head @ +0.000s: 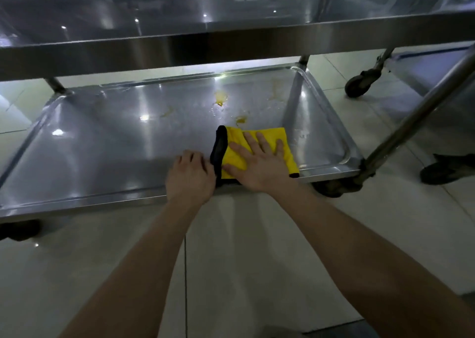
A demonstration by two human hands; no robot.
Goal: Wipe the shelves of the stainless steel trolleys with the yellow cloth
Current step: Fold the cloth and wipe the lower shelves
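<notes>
The yellow cloth (270,135), with a black edge and a black underside, lies folded on the lower shelf (115,142) of a stainless steel trolley, near the shelf's front right. My right hand (257,162) presses flat on the cloth with its fingers spread. My left hand (191,174) sits just left of the cloth at the shelf's front rim, its fingers curled by the cloth's black edge; I cannot see whether it grips the cloth. Yellow-orange stains (221,98) and wet smears mark the shelf behind the cloth.
The trolley's upper shelf (231,41) overhangs the lower one. A slanted steel leg (411,121) and castor wheels (359,83) stand to the right, beside a second trolley's shelf (437,65). Pale floor tiles (257,260) lie below my arms.
</notes>
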